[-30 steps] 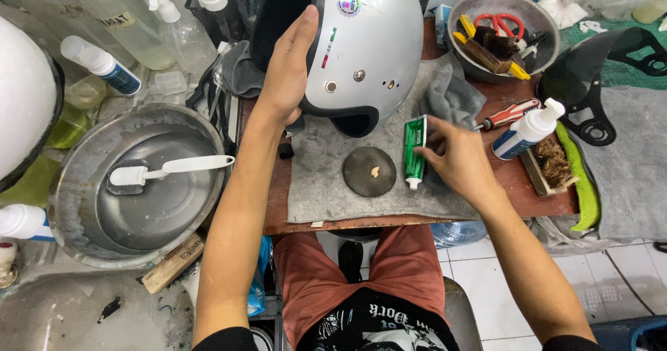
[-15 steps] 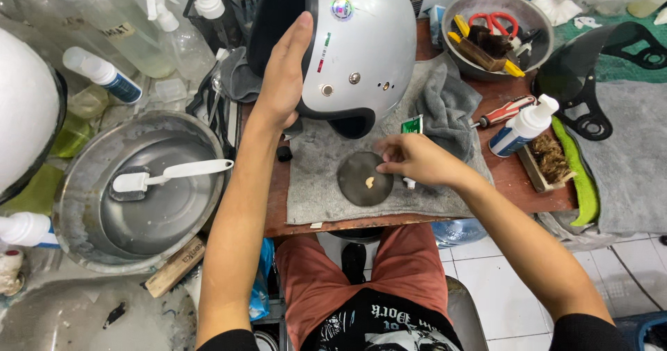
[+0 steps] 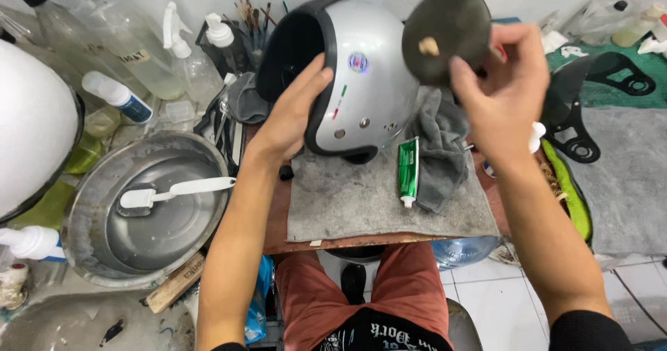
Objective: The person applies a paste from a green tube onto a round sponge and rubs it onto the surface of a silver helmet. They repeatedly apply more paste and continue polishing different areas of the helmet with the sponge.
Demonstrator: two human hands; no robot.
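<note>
I see a round metal basin at nine o'clock holding a white brush, silver helmet at twelve, opening toward ten, my left hand flat against its rim, my right hand pinching a dark round pad at one o'clock, green tube lengthwise twelve-to-six on the grey mat.

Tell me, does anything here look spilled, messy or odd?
Nothing spilled. A pale dab sits on the round dark pad in the right hand, and the green tube lies loose on the grey mat.
</note>
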